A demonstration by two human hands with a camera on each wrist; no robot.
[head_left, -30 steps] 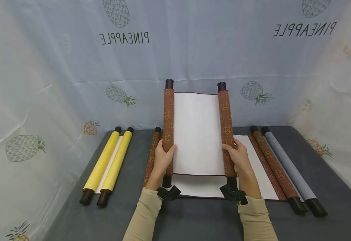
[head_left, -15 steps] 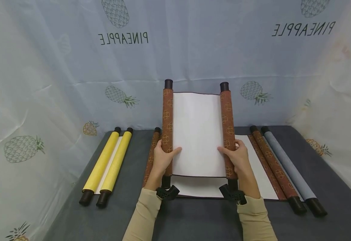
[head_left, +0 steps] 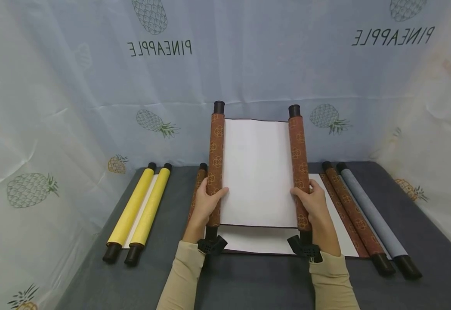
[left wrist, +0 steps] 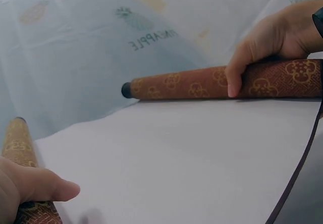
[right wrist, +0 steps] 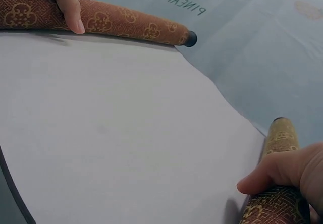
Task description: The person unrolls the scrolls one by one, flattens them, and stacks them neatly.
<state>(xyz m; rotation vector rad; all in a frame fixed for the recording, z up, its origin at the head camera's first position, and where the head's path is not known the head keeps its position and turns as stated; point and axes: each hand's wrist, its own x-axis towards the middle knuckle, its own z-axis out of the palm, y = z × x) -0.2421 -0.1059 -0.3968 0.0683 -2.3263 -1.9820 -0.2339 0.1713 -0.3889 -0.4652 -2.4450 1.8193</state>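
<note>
Head view shows the left hand (head_left: 206, 203) and right hand (head_left: 313, 201) with fingers curled round opposite rollers of a brown patterned scroll (head_left: 260, 172) — raised upright, white sheet stretched between them — in front of and above a second brown scroll (head_left: 248, 241) lying open on the dark surface (head_left: 256, 284). A yellow scroll (head_left: 150, 206) lies to the left, a grey roll (head_left: 372, 211) to the right.

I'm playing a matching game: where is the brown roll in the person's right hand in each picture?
Head: the brown roll stands upright, right of centre.
Left wrist: the brown roll lies across the upper right.
Right wrist: the brown roll is at lower right, partly behind the right hand.
Shared landmark: the white sheet beside it.
</note>
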